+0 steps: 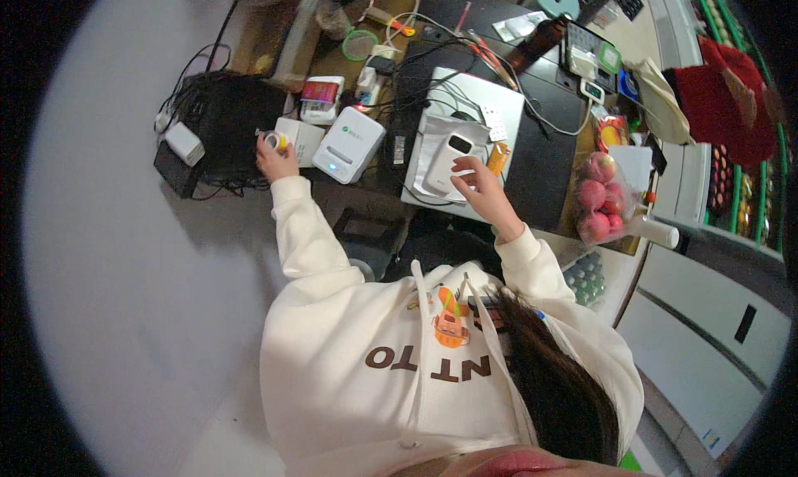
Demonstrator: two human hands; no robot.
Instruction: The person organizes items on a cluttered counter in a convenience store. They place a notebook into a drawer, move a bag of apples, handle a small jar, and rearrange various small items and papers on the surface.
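Observation:
My left hand (278, 161) is at the left end of the desk, its fingers closed around a small white-and-yellow ring-shaped roll (273, 140). A white box (303, 141) stands just right of it, beside a white payment speaker box (349, 145) with a lit blue light. My right hand (483, 193) hovers with its fingers apart at the right edge of a white power bank (444, 168) with a dark display. The power bank rests on a crumpled pale wrapper (430, 141), over a flat silver slab (515, 106) like a closed laptop. An orange packet (498, 159) lies close to the right fingers.
A black box (230, 112) with tangled cables and a white adapter (184, 144) stands at far left. Loose cables cross the dark desk (552, 181). Bagged pink-red apples (597, 196) sit at right. A brown bottle (537, 44) and scissors (492, 59) lie farther back.

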